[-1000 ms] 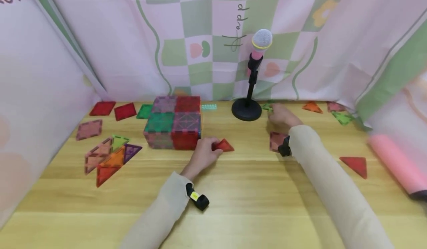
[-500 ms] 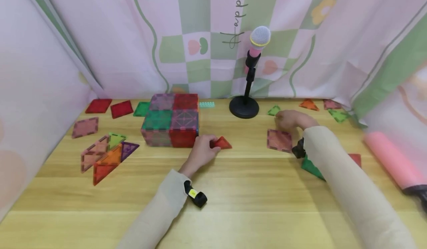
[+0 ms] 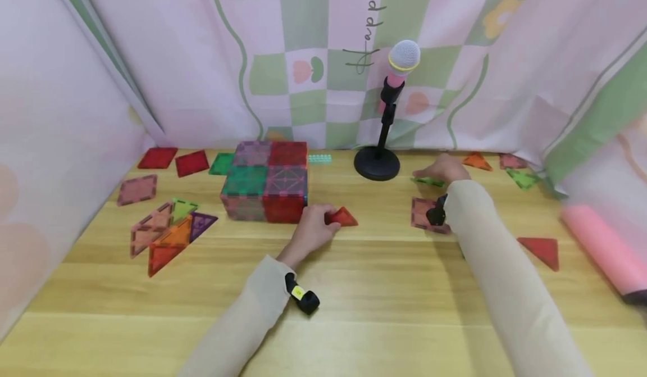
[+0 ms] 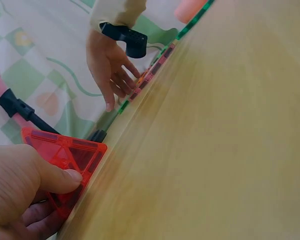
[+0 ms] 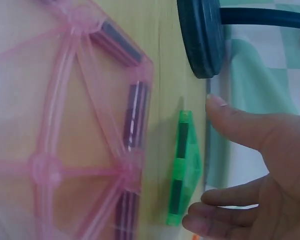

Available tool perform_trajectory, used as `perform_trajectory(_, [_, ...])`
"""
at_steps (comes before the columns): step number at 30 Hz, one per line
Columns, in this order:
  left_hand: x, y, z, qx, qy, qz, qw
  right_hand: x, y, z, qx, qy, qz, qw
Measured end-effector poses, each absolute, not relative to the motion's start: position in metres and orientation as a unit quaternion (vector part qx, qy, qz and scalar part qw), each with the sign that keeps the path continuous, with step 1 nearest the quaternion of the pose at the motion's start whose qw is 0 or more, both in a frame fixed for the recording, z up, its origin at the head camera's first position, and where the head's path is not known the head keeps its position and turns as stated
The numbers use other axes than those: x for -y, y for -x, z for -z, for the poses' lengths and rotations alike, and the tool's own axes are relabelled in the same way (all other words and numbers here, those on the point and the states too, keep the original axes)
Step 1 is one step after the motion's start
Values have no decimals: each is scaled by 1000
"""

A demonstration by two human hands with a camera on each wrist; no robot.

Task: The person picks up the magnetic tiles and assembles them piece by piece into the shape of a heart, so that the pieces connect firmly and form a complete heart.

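Observation:
My left hand (image 3: 314,228) pinches a red triangular magnetic tile (image 3: 344,217) between thumb and fingers. In the left wrist view that red tile (image 4: 75,155) stands on edge on the wood. Beside it is a block of magnetic tiles (image 3: 265,183) in red, green and purple. At the back right, my right hand (image 3: 447,169) is over a small green triangular tile (image 3: 428,181), which looks narrow from above. The right wrist view shows the fingertips right at the green tile's edge (image 5: 185,170), thumb spread away. A pink square tile (image 5: 50,125) lies nearer.
A toy microphone on a black stand (image 3: 377,163) is between the hands at the back. Several loose tiles (image 3: 167,234) lie at left. A red triangle (image 3: 543,251) and a pink cylinder (image 3: 598,248) are at right. A curtain (image 3: 303,57) hangs behind the table (image 3: 354,309).
My right hand leaves the green tile's far side, then comes back over it. The green tile has shifted slightly toward me and looks thinner. My left hand stays on the red triangle.

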State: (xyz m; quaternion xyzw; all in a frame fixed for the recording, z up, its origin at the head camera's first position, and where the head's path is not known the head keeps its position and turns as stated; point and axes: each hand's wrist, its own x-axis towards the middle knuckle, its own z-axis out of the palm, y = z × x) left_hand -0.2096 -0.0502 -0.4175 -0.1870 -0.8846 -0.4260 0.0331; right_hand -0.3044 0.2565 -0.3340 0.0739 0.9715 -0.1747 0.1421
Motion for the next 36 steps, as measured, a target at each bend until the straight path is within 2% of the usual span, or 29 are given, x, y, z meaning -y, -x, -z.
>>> perform_trajectory(9, [49,207,415,884,184,429,30,-258,303,347,-971,-118,176,115])
perform_trajectory(19, [49,207,417,885,172,433,22,-268,295,353,-955,-61,275,93])
perform_trajectory(24, [48,208,415,883,172,436,20,-275,286,344,-953,-9,295,65])
perform_trajectory(31, [50,206,415,877,184,443,34,-255,262,334,-945,108,307,-31])
perform_trajectory(36, [48,204,416,872,177,455,27,-223,233,334,-924,145,355,-17])
